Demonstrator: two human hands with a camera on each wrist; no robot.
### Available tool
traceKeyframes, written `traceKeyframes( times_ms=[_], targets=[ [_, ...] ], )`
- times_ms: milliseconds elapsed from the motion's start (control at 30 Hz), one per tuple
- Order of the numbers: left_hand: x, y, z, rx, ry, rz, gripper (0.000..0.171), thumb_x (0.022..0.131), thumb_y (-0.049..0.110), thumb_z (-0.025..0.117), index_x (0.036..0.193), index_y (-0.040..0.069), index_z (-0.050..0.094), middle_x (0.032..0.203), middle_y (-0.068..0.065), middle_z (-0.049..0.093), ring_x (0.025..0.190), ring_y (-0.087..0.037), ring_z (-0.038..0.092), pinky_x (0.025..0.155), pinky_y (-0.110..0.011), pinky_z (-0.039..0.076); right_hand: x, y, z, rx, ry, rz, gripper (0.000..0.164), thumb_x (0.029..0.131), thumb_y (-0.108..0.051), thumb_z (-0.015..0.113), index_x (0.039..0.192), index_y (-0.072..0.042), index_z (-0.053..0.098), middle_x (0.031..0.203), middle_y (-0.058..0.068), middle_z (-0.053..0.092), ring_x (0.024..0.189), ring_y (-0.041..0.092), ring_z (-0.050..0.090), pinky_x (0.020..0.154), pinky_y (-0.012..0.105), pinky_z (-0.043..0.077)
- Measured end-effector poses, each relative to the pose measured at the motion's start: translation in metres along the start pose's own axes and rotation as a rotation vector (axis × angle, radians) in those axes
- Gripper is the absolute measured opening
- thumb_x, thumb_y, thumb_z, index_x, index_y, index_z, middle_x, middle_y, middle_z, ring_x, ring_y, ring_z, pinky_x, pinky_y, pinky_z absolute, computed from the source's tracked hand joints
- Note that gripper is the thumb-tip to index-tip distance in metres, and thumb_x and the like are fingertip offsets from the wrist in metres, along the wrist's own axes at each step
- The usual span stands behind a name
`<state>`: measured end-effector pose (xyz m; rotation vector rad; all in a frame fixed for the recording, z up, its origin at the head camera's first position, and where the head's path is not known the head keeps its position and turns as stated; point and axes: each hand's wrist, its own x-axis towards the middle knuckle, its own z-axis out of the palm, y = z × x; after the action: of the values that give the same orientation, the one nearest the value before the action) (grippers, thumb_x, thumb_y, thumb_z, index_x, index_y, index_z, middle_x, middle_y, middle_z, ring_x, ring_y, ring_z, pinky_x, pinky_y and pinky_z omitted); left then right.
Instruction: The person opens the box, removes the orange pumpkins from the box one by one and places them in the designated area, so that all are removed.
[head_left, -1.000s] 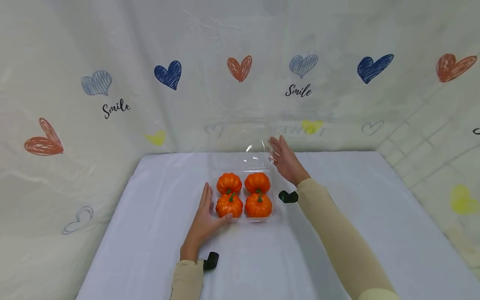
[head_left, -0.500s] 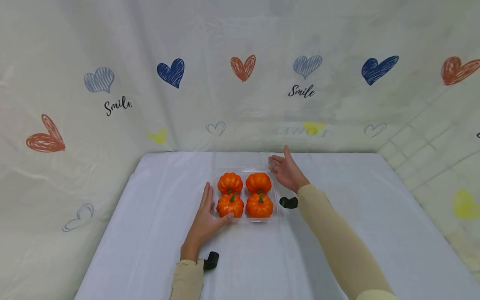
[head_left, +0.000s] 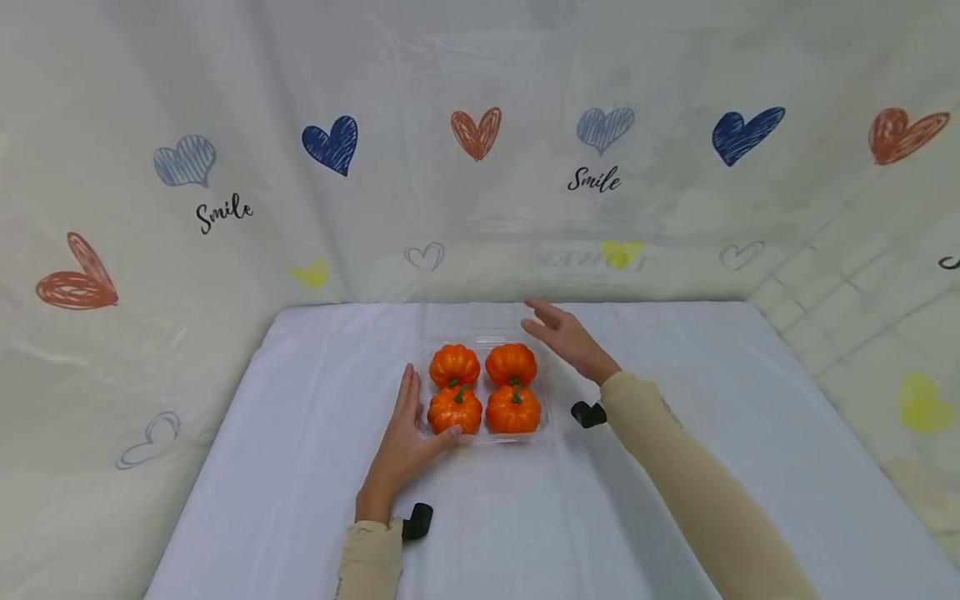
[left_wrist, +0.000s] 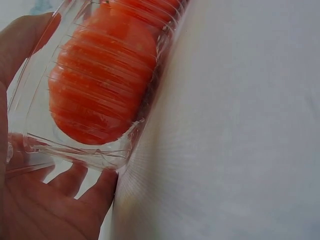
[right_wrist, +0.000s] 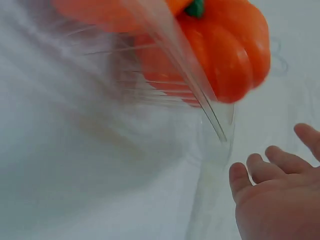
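A clear plastic clamshell box (head_left: 483,439) stands on the table with several small orange pumpkins in it. They have green stems; one pumpkin (head_left: 513,409) sits at its front right. Behind the hinge edge, the transparent lid (head_left: 472,318) shows faintly, folded back. My left hand (head_left: 405,446) holds the box's front left corner, fingers along the left side and thumb at the front rim. In the left wrist view its fingertips meet the ribbed wall beside a pumpkin (left_wrist: 102,82). My right hand (head_left: 573,342), fingers loosely extended, hovers by the back right corner, holding nothing.
A white cloth (head_left: 315,383) covers the table. At its far edge hangs a pale backdrop (head_left: 525,67) printed with hearts and "Smile". Black wrist cameras (head_left: 417,522) sit at both cuffs.
The lid, upright one second ago, has gone down backward behind the box. My right hand has come down and moved slightly left. The left hand keeps its place.
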<state>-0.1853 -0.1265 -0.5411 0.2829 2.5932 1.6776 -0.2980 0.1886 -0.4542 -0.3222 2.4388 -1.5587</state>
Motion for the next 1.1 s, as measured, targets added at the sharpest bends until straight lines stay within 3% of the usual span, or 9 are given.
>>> traceKeyframes(
  times_ms=[167,433,833,1100],
  targets=[
    [0.001,0.0,-0.001,0.003,0.002,0.003,0.123,0.088,0.055,0.085,0.173,0.01,0.008,0.18,0.006,-0.002,0.163,-0.024,0.017,0.123,-0.045,0.031,-0.011,-0.007,0.015,-0.256,-0.085,-0.075,0.07,0.107,-0.039,0.065,0.169,-0.019,0.038,0.177,0.006,0.022,0.16,0.04,0.022,0.125,0.066,0.022],
    [0.001,0.001,0.0,-0.003,-0.002,-0.022,0.125,0.087,0.056,0.085,0.173,0.012,0.006,0.18,0.005,-0.002,0.163,-0.025,0.018,0.122,-0.046,0.032,-0.023,-0.003,0.027,-0.375,-0.178,-0.222,0.055,0.105,-0.003,0.064,0.159,0.0,0.049,0.166,0.018,0.043,0.155,0.039,0.036,0.123,0.056,0.034],
    [0.001,0.0,0.0,-0.019,0.001,-0.01,0.124,0.088,0.054,0.085,0.173,0.011,0.007,0.18,0.005,-0.001,0.163,-0.025,0.018,0.123,-0.046,0.031,-0.028,-0.005,0.027,-0.382,-0.134,-0.27,0.055,0.102,0.006,0.065,0.156,0.0,0.053,0.156,0.017,0.055,0.148,0.038,0.048,0.119,0.056,0.041],
    [0.001,0.0,0.0,-0.01,-0.002,-0.014,0.123,0.088,0.055,0.084,0.173,0.01,0.007,0.18,0.005,-0.002,0.163,-0.025,0.017,0.123,-0.046,0.031,-0.028,-0.01,0.022,-0.352,-0.046,-0.298,0.054,0.102,0.003,0.067,0.155,-0.003,0.055,0.155,0.014,0.057,0.14,0.037,0.055,0.115,0.056,0.046]
  ],
)
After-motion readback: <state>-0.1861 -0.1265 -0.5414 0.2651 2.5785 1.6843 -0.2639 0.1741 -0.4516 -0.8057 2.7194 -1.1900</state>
